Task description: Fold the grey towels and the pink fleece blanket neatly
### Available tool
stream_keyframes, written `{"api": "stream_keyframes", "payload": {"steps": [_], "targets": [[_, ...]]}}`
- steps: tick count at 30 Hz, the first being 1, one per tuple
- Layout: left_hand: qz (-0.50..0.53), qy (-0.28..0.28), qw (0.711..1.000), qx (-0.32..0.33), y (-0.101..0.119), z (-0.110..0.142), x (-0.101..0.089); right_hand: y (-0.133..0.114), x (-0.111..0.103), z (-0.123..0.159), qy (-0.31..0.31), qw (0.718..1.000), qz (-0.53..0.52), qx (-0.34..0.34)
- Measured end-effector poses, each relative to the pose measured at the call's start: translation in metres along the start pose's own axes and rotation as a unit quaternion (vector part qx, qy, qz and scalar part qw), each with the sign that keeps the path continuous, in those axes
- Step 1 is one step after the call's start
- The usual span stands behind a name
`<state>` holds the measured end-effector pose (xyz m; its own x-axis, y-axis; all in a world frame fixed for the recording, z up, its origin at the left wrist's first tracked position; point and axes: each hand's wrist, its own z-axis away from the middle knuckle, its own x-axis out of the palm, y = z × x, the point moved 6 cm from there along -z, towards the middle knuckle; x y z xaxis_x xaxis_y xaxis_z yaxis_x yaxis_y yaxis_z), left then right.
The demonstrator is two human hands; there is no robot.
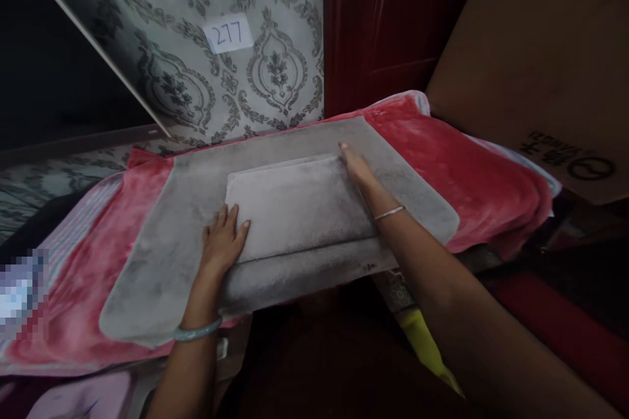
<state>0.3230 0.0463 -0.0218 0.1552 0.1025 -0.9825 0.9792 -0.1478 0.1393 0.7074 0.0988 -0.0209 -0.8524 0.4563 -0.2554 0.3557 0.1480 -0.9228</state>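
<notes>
A folded grey plush cloth, perhaps a towel (289, 206), lies in the middle of a larger flat grey mat (152, 262). My left hand (223, 239) rests with its fingers spread on the left edge of the folded cloth. At its upper right corner is my right hand (354, 163), palm side turned inward along the edge, its fingers partly hidden from view. Below a crease, the front part of the cloth (304, 275) reaches down toward the near edge of the surface. A pale green bangle circles my left wrist, and a thin silver one my right.
A red plush blanket (472, 177) covers the surface under the mat. Behind stand a patterned wall (278, 65) with a "277" paper label (230, 33) and a dark red door (383, 19). A large cardboard box (540, 65) stands at right; a pink lid (83, 396) is at lower left.
</notes>
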Motion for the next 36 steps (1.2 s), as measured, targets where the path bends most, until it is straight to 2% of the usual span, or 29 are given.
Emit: {"api": "stream_keyframes", "payload": {"steps": [2, 4, 5, 8, 10, 12, 14, 16, 19, 23, 26, 32, 34, 36], "targets": [[0.004, 0.053, 0.999, 0.009, 0.017, 0.003, -0.011, -0.002, -0.021, 0.022, 0.03, 0.999, -0.036, -0.02], [0.03, 0.095, 0.993, 0.064, 0.053, 0.01, -0.018, -0.004, -0.031, 0.053, 0.035, 0.996, -0.078, -0.038], [0.049, 0.096, 0.988, 0.107, 0.079, 0.015, -0.018, -0.005, -0.033, 0.07, 0.033, 0.992, -0.115, -0.043], [0.064, 0.051, 0.964, 0.252, 0.163, 0.031, -0.004, -0.003, -0.026, 0.111, 0.02, 0.977, -0.209, -0.028], [0.043, 0.017, 0.953, 0.3, 0.205, 0.04, 0.012, 0.002, -0.017, 0.127, 0.007, 0.979, -0.205, -0.003], [0.012, -0.013, 0.949, 0.315, 0.227, 0.046, 0.03, 0.007, -0.009, 0.135, 0.0, 0.983, -0.183, 0.015], [-0.014, -0.026, 0.948, 0.318, 0.233, 0.049, 0.043, 0.009, -0.004, 0.138, 0.007, 0.985, -0.173, 0.015], [-0.026, -0.022, 0.946, 0.321, 0.23, 0.05, 0.049, 0.009, -0.002, 0.139, 0.019, 0.988, -0.155, 0.002], [-0.032, -0.02, 0.947, 0.318, 0.22, 0.05, 0.048, 0.005, -0.001, 0.142, 0.034, 0.991, -0.126, -0.015], [-0.041, -0.027, 0.957, 0.284, 0.191, 0.047, 0.039, 0.002, -0.002, 0.144, 0.032, 0.992, -0.121, -0.014], [-0.054, -0.021, 0.973, 0.222, 0.145, 0.042, 0.031, 0.002, -0.004, 0.144, 0.025, 0.993, -0.119, -0.008], [-0.083, 0.004, 0.995, 0.062, 0.027, 0.037, 0.014, 0.006, -0.001, 0.146, 0.014, 0.997, -0.076, 0.004], [-0.08, -0.014, 0.996, 0.023, -0.002, 0.039, 0.011, 0.009, -0.002, 0.147, 0.018, 0.996, -0.092, 0.004], [-0.077, -0.024, 0.997, -0.005, -0.018, 0.04, 0.007, 0.011, -0.004, 0.144, 0.013, 0.994, -0.108, 0.01]]}}
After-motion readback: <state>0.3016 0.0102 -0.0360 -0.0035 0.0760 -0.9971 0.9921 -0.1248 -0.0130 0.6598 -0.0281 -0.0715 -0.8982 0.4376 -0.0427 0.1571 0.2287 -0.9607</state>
